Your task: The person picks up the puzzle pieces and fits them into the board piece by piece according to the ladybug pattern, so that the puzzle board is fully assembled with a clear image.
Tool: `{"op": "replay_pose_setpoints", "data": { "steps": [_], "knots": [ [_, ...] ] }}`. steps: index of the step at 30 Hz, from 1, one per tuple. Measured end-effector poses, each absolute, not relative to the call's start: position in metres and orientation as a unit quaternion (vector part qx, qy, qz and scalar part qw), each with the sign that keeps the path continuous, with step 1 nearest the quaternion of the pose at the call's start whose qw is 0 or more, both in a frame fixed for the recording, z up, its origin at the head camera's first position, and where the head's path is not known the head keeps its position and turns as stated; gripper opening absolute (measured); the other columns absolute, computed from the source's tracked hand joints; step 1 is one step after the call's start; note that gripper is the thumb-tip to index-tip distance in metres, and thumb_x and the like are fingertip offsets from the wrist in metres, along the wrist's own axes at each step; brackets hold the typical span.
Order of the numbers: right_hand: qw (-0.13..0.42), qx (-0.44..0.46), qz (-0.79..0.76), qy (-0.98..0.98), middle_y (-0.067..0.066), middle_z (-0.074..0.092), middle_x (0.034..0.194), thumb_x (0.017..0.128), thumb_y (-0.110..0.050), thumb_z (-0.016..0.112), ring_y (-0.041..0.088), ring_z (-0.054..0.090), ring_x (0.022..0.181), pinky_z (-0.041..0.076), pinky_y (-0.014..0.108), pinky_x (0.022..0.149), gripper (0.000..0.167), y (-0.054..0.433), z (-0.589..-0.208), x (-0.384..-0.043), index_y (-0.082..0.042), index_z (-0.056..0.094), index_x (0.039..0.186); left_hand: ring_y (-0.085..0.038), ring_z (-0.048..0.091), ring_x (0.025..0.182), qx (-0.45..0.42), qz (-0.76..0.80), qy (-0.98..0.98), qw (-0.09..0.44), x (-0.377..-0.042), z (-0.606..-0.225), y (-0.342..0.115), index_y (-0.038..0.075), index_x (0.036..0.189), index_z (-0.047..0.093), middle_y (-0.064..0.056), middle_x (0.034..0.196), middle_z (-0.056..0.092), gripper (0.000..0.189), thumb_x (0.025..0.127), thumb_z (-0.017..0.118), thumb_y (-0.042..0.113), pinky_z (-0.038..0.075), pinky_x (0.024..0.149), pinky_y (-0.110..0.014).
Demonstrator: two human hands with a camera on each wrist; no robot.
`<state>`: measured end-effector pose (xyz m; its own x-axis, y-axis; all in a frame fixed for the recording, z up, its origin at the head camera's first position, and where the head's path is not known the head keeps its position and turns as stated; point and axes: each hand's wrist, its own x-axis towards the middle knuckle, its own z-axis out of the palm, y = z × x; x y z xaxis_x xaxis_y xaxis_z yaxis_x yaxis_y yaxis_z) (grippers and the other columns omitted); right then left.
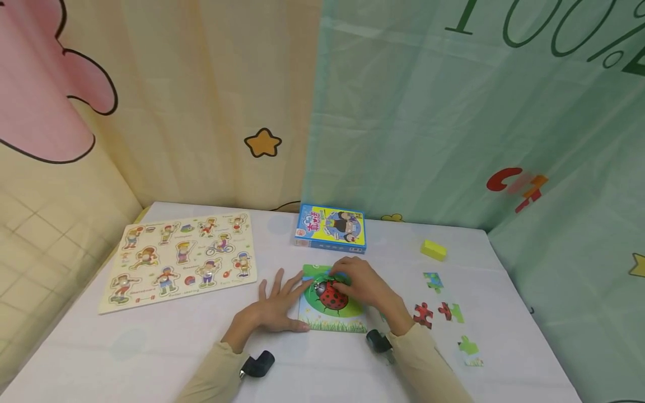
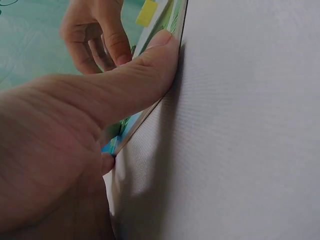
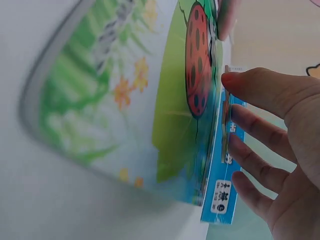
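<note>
A square ladybug jigsaw puzzle board [image 1: 335,322] lies flat on the table. My left hand [image 1: 276,305] touches its left side with spread fingers, the thumb [image 2: 155,55] along the board's edge near the lower left corner. Over the upper part of the board, my right hand [image 1: 360,282] pinches a thin puzzle piece [image 3: 225,120] between thumb and fingers. That piece appears nearly edge-on in the right wrist view, and its printed face is hidden. Loose puzzle pieces lie right of the board: a red one [image 1: 423,315], a red-and-green one [image 1: 456,312], a green one [image 1: 470,348] and a blue-green one [image 1: 433,281].
Behind the board stands a blue and yellow card box [image 1: 330,229]. A yellow block [image 1: 434,250] sits at the back right. On the left lies a wooden board with sports figures [image 1: 183,260]. Printed curtains [image 1: 403,140] hang behind the white table [image 1: 151,358].
</note>
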<state>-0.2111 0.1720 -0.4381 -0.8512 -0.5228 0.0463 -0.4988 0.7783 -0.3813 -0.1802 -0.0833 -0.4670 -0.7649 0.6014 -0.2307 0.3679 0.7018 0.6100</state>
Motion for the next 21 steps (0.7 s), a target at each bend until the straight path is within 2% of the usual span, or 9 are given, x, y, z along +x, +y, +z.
{"op": "replay_pose_setpoints", "data": {
  "steps": [10,17,21],
  "knots": [
    [0.063,-0.248,-0.158,0.954,0.001,0.069,0.122,0.092,-0.024,0.074,0.021,0.06,0.117,0.051,0.041,0.103,0.026,0.161,-0.44,-0.216,-0.013,0.076,0.115,-0.047,-0.011,0.152,0.258,0.258,0.907,0.21,-0.179,-0.46,-0.08,0.025,0.16,0.025,-0.006,0.17,0.009,0.095,0.084,0.075,0.053,-0.008,0.115,-0.074],
    [0.052,-0.264,-0.163,0.949,0.003,0.068,0.122,0.092,-0.021,0.073,0.022,0.06,0.116,0.052,0.042,0.102,0.025,0.156,-0.441,-0.215,-0.009,0.076,0.115,-0.048,-0.011,0.152,0.259,0.254,0.909,0.207,-0.177,-0.459,-0.08,0.024,0.16,0.025,-0.006,0.17,0.009,0.095,0.084,0.075,0.052,-0.007,0.115,-0.074],
    [0.039,-0.262,-0.147,0.953,0.003,0.066,0.125,0.093,-0.024,0.072,0.023,0.057,0.116,0.052,0.043,0.1,0.026,0.153,-0.444,-0.211,-0.011,0.076,0.115,-0.048,-0.009,0.152,0.258,0.255,0.909,0.206,-0.177,-0.458,-0.081,0.023,0.159,0.026,-0.007,0.169,0.01,0.094,0.084,0.075,0.051,-0.006,0.114,-0.075]
  ]
}}
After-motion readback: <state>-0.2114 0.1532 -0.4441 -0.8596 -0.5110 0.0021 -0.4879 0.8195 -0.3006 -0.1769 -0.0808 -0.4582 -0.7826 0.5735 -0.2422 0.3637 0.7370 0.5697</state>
